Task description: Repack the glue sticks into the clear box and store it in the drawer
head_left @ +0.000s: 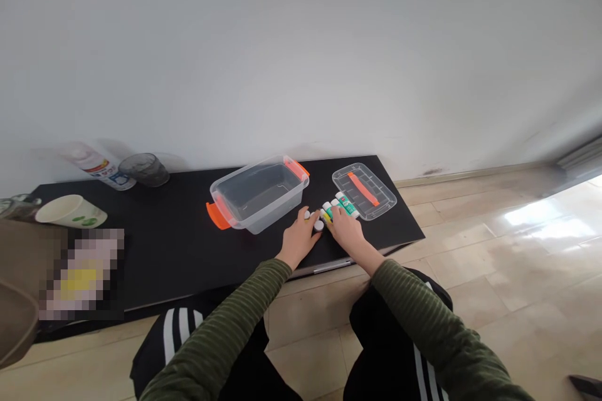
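Box and lid: the clear box (277,218) stands open near the bench's (174,250) back edge; the lid (364,190) lies off it, towards the back right corner.
Bottles: the small white-capped bottles (347,204) lie bunched between the box and the front right corner, the rightmost beside the lid.
Left hand: the left hand (298,239) curls its fingers about white caps; whether they grip, I cannot tell.
Right hand: the right hand (347,232) has its fingers over the green-labelled bottles; grasping or just resting, I cannot tell.
Done: box uncovered, bottles gathered together.
Left: no bottle shows in the box, and the lid is not on.
Count: one box, one lid, at least four bottles, fingers hiding some; near the back left corner, one can (101,166), one dark glass (145,170), one paper cup (70,211).
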`<state>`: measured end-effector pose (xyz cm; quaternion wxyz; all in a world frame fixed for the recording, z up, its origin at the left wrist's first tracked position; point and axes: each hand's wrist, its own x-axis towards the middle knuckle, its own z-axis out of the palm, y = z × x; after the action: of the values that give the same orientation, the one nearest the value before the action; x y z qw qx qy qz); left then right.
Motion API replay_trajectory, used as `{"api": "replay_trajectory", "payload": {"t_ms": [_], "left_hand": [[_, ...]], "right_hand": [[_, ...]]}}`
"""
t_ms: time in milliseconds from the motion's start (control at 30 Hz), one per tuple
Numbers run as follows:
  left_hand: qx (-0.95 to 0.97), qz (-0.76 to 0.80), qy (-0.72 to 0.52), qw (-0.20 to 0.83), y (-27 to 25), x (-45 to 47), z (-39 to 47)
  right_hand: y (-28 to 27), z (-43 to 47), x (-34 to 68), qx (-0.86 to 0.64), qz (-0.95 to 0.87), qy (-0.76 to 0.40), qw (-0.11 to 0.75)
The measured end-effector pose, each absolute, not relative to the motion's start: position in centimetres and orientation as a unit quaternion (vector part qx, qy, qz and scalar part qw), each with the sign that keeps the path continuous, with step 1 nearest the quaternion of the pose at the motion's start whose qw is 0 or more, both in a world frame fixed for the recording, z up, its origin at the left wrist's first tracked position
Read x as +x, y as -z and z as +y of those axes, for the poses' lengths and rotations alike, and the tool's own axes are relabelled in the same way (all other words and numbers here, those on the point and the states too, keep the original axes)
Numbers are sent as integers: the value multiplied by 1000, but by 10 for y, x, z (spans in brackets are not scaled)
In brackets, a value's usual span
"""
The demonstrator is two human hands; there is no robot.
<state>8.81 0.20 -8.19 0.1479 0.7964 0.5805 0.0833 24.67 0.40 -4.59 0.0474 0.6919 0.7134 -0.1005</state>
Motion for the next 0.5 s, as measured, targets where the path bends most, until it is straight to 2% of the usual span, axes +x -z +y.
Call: {"api": "replay_trajectory", "payload": {"t_ms": [200,500], "left_hand": [[792,586,-106,138,87,85,11],[789,577,-150,148,71,68,6]], "right_hand": [[51,9,243,668,736,106,32],[36,6,259,615,775,133,-59]]}}
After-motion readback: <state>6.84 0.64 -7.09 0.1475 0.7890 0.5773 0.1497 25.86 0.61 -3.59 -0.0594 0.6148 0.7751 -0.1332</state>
